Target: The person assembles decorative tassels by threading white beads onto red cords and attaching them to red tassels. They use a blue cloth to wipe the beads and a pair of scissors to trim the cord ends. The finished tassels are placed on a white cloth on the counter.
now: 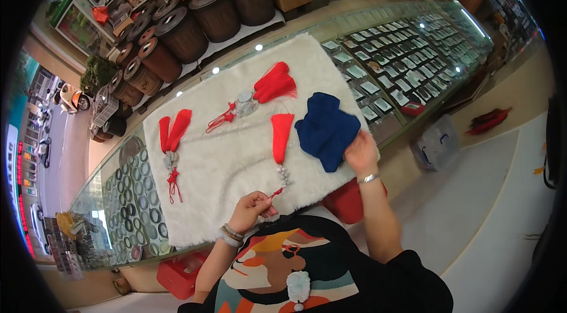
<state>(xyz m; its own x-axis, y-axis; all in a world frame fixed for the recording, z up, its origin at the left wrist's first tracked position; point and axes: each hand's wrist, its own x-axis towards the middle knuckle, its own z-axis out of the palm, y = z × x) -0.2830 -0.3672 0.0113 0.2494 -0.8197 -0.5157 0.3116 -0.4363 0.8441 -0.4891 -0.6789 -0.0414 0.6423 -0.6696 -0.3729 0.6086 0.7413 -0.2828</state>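
On a white furry mat (pixel 236 142) lie several tasselled pendants. My left hand (pixel 251 211) is closed, pinching the red cord of the nearest tassel pendant (pixel 282 174), whose pale beads and red tassel stretch away from me on the mat. A dark blue cloth (pixel 328 130) is spread at the mat's right side. My right hand (pixel 360 152) grips that cloth's right edge; some of its fingertips are hidden. Farther back rests a pendant with a pale carved piece and a full red tassel (pixel 276 81). Another red-tasselled pendant (pixel 171 159) lies at the left.
The mat covers part of a glass display counter (pixel 369 127). Bangles (pixel 136 195) fill its left part, and small pieces on white cards (pixel 401 65) its right. Brown lidded bins (pixel 215 15) stand beyond. Red stools (pixel 348 201) and a clear plastic bin (pixel 436 143) are on the near side.
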